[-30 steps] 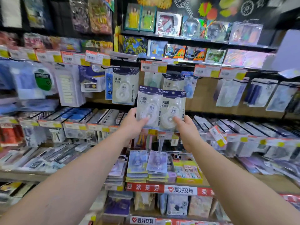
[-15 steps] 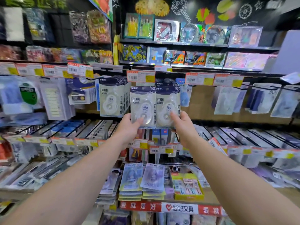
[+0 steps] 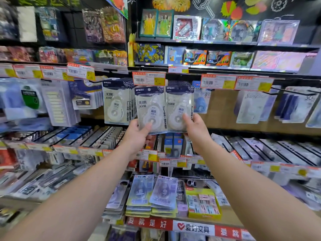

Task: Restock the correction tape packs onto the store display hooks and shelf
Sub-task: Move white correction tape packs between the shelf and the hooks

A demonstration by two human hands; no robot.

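Note:
Two white correction tape packs with dark blue headers are held up side by side before the display. My left hand pinches the bottom of the left pack, thumb on its front. My right hand pinches the bottom of the right pack. The tops of both packs sit just under an orange-edged price tag; whether either hangs on a hook I cannot tell. To the left, several identical packs hang in a row on a hook. More of the same pack show behind the right pack.
A blue tape pack hangs just right of my right hand. Other blister packs hang further right, label sheets to the left. Below run slanted racks of pens and stacks of flat packs on a shelf.
Both hands have lifted the two packs up and toward the display, from below the hanging row to level with it, just under the price tag. My view has moved closer.

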